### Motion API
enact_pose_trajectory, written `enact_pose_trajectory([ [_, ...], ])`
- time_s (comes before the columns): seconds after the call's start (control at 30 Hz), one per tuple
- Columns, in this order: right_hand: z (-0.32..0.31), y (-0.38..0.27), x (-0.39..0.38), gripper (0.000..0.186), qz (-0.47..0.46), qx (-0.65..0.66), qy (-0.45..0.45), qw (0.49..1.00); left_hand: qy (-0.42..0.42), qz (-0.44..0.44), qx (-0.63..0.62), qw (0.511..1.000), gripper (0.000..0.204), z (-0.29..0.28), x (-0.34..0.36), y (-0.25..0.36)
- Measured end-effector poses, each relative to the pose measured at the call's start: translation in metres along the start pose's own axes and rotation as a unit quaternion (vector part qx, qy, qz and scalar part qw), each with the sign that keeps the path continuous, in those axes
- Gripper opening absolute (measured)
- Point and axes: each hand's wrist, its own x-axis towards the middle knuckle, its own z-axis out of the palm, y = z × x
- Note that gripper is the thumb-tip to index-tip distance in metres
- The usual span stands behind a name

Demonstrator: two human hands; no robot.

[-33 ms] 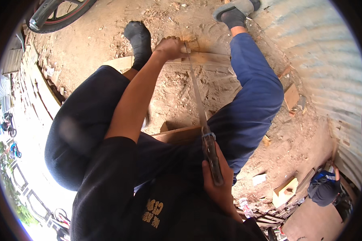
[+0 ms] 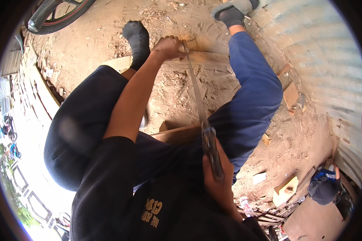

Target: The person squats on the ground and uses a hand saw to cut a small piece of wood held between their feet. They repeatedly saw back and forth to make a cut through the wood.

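Note:
My right hand [image 2: 219, 172] is wrapped round the dark handle of a handsaw [image 2: 197, 92], low in front of my body. The long narrow blade points away from me, and its far end lies beside my left hand [image 2: 167, 48]. That hand is closed on a small piece of pale wood [image 2: 182, 49] over a wooden plank [image 2: 211, 58], which runs crosswise near my feet. The blade's tip end meets the wood just right of my left fingers. Most of the held piece is hidden by my hand.
Closer to me, another wooden board [image 2: 179, 134] lies between my legs. A wheel [image 2: 62, 18] stands at the far left, a corrugated metal wall [image 2: 321, 60] on the right. At lower right are a wooden box [image 2: 284, 193], a plastic bottle [image 2: 246, 207] and another person [image 2: 325, 186].
The saw and my right hand have shifted slightly away from me, along the blade's length. My left hand stays at the same place on the wood.

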Motion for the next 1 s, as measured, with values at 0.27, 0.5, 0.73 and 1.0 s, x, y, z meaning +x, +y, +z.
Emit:
enact_pose_trajectory([
  [0.27,-0.001,0.002,-0.001,0.050,-0.002,0.017,0.020,1.000,-0.005,0.011,0.057,0.998,0.054,-0.020,-0.006,0.019],
  [0.5,0.004,0.003,0.016,0.050,0.069,0.092,-0.005,0.993,0.019,-0.014,0.051,0.998,0.067,0.004,-0.002,0.009],
  [0.73,0.007,0.014,0.011,0.049,0.057,0.082,0.018,0.995,0.009,0.031,0.077,0.997,0.099,0.006,-0.012,-0.006],
  [1.0,0.017,0.019,0.025,0.051,0.058,0.107,0.018,0.992,0.011,0.056,0.022,0.998,0.084,0.001,-0.011,-0.007],
])
